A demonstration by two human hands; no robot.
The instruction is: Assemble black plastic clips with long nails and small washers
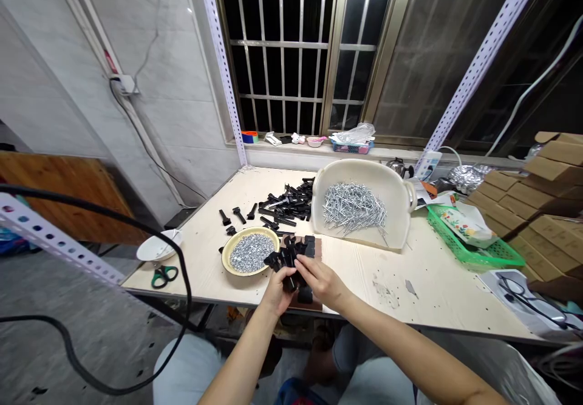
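Observation:
Near the table's front edge, my left hand (279, 291) is closed around a bunch of black plastic parts (288, 258). My right hand (324, 282) is at the bunch's right side, with thumb and fingers pinched against one of the parts. A brown board (317, 248) with black pieces on it lies beneath my hands. Just left of them is a yellow bowl (226, 263) full of small metal pieces (252, 252). A heap of similar black parts (291, 201) spreads behind. Long thin screws or nails (354, 207) fill a large cream basin (396, 235).
At the left are a white bowl (157, 247) and green-handled scissors (164, 276). On the right stand a green basket (460, 250), stacked cardboard boxes (546, 211) and a pair of glasses (514, 286). A black cable (186, 271) hangs in the left foreground.

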